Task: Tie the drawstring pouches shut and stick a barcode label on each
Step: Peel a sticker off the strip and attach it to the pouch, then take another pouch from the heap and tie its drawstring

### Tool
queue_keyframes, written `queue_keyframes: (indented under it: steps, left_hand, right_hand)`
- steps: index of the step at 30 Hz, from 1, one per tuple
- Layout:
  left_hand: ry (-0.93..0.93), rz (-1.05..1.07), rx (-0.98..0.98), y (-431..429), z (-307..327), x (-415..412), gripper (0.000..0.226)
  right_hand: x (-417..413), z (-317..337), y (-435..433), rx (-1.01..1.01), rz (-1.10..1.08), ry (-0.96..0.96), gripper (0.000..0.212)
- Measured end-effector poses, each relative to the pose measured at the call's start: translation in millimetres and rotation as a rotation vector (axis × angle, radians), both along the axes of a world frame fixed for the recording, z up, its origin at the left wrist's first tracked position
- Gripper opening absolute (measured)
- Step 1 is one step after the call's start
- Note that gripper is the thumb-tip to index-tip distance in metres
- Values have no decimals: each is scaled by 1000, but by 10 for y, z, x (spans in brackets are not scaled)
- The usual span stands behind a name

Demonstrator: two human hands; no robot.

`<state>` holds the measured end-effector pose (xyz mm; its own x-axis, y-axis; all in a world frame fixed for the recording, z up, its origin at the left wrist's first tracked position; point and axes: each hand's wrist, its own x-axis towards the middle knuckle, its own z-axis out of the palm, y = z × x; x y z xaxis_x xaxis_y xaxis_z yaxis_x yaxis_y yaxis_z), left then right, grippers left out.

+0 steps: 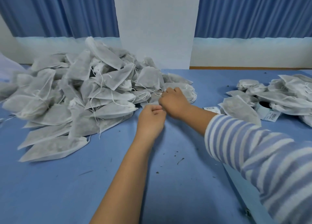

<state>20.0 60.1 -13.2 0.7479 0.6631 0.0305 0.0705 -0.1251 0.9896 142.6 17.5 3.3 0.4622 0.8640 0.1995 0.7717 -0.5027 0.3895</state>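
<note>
Both hands meet over a blue worktop point(50, 190) at the edge of a big heap of pouches point(76, 92). The left hand point(150, 121) is curled closed, its fingers point(156, 107) pinched together, apparently on a thin string, though the thread itself is too fine to make out. The right hand point(173, 100), just beyond and touching it, is also closed, knuckles up, pressing on a pouch point(189, 92) at the heap's near-right edge. Well to the right of the fingers lies a smaller pile point(273, 95) with a label roll point(265, 108) among it. A striped sleeve point(253, 149) covers the right arm.
</note>
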Motion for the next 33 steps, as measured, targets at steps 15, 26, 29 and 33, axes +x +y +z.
queue_keyframes:
  steps: [15,26,29,33]
  left_hand:
    - [223,-95,935,-112,-108,-79,27]
    - [247,-295,1102,-347,-170,-72,47]
    - [75,-499,933,-530,-164,-99,47]
    - [14,-440,798,-592,-131,-109,12]
  right_hand:
    - [-400,5,-925,463,265,835,20]
    - [-389,-126,-1786,557,58,866,22]
    - [-453,-193,-1788,670,125,945,21]
    - [-502,-214,-1738,836,212,996,16]
